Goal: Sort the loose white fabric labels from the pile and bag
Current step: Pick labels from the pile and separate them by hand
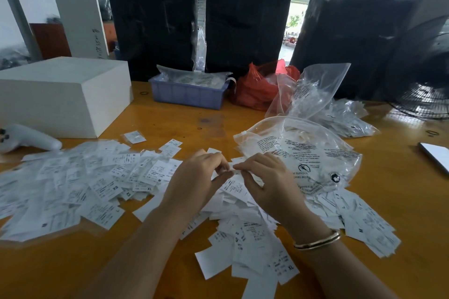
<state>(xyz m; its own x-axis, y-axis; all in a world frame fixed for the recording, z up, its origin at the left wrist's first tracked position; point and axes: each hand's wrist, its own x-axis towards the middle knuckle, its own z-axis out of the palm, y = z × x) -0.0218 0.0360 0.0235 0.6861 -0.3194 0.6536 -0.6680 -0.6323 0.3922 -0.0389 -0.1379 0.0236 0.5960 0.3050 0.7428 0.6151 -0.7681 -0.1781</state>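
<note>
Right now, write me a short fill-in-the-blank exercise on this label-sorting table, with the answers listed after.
1. The bracelet sits on the person's ____ wrist.
2. The tray at the back of the table is ____ in colour.
3. The left hand and right hand together pinch a single white ____ above the pile.
4. The crumpled plastic bag right of that tray is ____.

Missing words: right; blue; label; red
</note>
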